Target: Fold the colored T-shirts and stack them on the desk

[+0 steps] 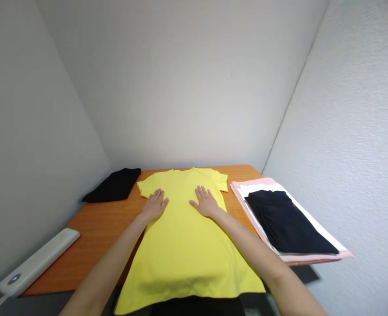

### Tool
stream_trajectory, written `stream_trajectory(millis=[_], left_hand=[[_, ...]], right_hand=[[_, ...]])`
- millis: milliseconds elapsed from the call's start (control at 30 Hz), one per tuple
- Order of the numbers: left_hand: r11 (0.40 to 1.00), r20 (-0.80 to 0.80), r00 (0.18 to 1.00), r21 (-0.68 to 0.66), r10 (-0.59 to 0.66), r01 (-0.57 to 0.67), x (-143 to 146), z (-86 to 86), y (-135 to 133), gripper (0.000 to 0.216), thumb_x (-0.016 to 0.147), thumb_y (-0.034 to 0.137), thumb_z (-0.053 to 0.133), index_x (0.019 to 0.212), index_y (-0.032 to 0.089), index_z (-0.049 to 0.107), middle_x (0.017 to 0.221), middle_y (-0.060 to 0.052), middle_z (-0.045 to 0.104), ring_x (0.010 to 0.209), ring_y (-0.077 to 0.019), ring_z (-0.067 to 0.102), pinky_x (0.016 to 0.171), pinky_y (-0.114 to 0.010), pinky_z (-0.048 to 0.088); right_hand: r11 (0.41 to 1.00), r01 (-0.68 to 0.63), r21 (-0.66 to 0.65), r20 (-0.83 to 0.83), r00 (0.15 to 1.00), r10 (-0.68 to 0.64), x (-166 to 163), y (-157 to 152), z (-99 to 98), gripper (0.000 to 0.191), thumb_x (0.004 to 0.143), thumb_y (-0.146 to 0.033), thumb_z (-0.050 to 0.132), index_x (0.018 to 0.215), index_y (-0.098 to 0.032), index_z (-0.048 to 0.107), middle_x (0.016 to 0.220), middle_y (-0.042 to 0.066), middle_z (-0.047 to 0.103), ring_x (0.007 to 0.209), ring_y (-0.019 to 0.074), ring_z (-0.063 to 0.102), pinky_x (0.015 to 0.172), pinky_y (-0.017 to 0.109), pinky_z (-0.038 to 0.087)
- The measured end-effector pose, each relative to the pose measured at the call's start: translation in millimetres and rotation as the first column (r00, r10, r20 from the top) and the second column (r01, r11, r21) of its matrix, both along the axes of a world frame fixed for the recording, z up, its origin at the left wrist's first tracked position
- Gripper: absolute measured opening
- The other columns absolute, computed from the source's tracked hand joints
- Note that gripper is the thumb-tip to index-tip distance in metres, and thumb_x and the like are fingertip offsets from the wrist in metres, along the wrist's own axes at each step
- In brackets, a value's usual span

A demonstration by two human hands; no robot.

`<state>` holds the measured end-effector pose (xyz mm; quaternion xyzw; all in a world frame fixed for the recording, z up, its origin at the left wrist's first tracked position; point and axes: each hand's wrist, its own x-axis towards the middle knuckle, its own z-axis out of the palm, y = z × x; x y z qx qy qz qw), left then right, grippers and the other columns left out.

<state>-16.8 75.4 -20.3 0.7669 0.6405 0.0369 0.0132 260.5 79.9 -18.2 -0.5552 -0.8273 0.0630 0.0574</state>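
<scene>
Resting flat on a yellow T-shirt (183, 245), mid-tabletop (105, 224).
Left hand (154, 205) at the shirt's 11 o'clock, right hand (207, 204) at 1; each grip open, palm down, fingers extended. Hem overhangs at 6. Folded black cloth (116, 185) at 10, white device (40, 259) at 9, dark folded garment (286, 221) at 3.

Orange-brown wood-look tabletop (108, 219) beneath the hands (207, 205); smooth pale-grey wall (187, 87) beyond; smooth darker-grey wall (26, 131) to their left; rough whitish wall (341, 123) to their right.
</scene>
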Motion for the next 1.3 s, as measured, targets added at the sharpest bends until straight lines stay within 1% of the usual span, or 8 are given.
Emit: stream_trajectory(millis=[200,367,567,767,1033,1167,1233,1300], left_hand=[[0.999,0.008,1.0,0.029,-0.027,0.027,-7,-1.2,-4,0.065,0.1,0.047,0.015,0.15,0.008,0.031,0.158,-0.013,0.024,0.148,-0.0225,0.02,0.119,-0.041,0.018],[0.998,0.0,0.999,0.053,-0.035,0.035,0,7.7,-8,0.063,0.099,0.044,0.019,0.149,0.008,0.033,0.158,-0.014,0.025,0.148,-0.0241,0.02,0.119,-0.043,0.018],[0.989,-0.015,0.993,0.091,-0.114,0.115,12,22.1,-60,0.064,0.099,0.051,0.024,0.15,0.013,0.033,0.16,-0.011,0.018,0.149,-0.0243,0.011,0.12,-0.048,0.015],[0.982,0.034,0.988,0.117,-0.15,0.145,-1,7.7,-118,0.067,0.096,0.055,0.031,0.149,0.015,0.036,0.158,-0.012,0.025,0.147,-0.0265,0.02,0.118,-0.048,0.024],[0.994,0.065,0.995,0.083,-0.077,0.071,-4,-3.0,-125,0.074,0.095,0.059,0.028,0.15,0.009,0.033,0.158,-0.015,0.025,0.147,-0.0268,0.02,0.119,-0.046,0.023],[0.994,0.074,0.994,0.082,-0.082,0.076,-5,5.3,-132,0.067,0.097,0.053,0.026,0.149,0.011,0.033,0.158,-0.013,0.028,0.147,-0.0266,0.023,0.119,-0.048,0.021],[0.991,0.089,0.995,0.132,-0.036,0.024,-14,10.8,-141,0.061,0.098,0.049,0.025,0.145,0.012,0.041,0.154,-0.014,0.037,0.143,-0.0267,0.031,0.117,-0.047,0.025],[0.977,0.109,0.992,0.194,0.066,-0.086,-29,15.0,-151,0.053,0.098,0.044,0.026,0.13,0.013,0.055,0.139,-0.015,0.054,0.13,-0.0274,0.048,0.109,-0.044,0.037]], right_hand=[[0.999,0.053,0.014,0.02,0.998,-0.053,46,-10,0.9,0.084,0.095,-0.066,0.009,0.154,-0.007,0.019,0.16,0.011,0.013,0.148,0.0236,0.004,0.12,0.04,0.004],[0.999,0.054,0.002,0.011,0.998,-0.054,43,-21,16.1,0.081,0.096,-0.064,0.012,0.154,-0.007,0.02,0.16,0.011,0.013,0.148,0.0243,0.004,0.12,0.042,0.003],[0.996,-0.082,0.029,-0.096,0.992,0.085,34,-93,30.3,0.088,0.093,-0.071,0.017,0.155,-0.008,0.014,0.16,0.012,0.007,0.148,0.0256,0.0,0.121,0.045,0.005],[0.995,-0.096,0.019,-0.144,0.985,0.098,65,-163,14.6,0.082,0.094,-0.069,0.029,0.155,-0.017,0.013,0.16,0.008,0.006,0.148,0.0271,0.002,0.121,0.048,0.014],[0.997,-0.071,0.037,-0.119,0.99,0.075,78,-171,11.5,0.079,0.095,-0.066,0.028,0.156,-0.017,0.014,0.161,0.007,0.008,0.148,0.0238,0.003,0.121,0.047,0.012],[0.996,-0.022,0.087,-0.16,0.986,0.036,81,-175,13.7,0.072,0.098,-0.06,0.027,0.153,-0.015,0.025,0.16,0.009,0.019,0.148,0.0249,0.011,0.12,0.048,0.017],[0.984,0.077,0.163,-0.215,0.976,-0.04,89,-183,15.2,0.061,0.099,-0.056,0.029,0.143,-0.016,0.042,0.153,0.012,0.036,0.143,0.0277,0.026,0.115,0.049,0.027],[0.961,0.184,0.206,-0.273,0.954,-0.124,101,-197,16.4,0.045,0.099,-0.051,0.03,0.118,-0.022,0.058,0.13,0.014,0.057,0.125,0.03,0.048,0.103,0.049,0.039]])
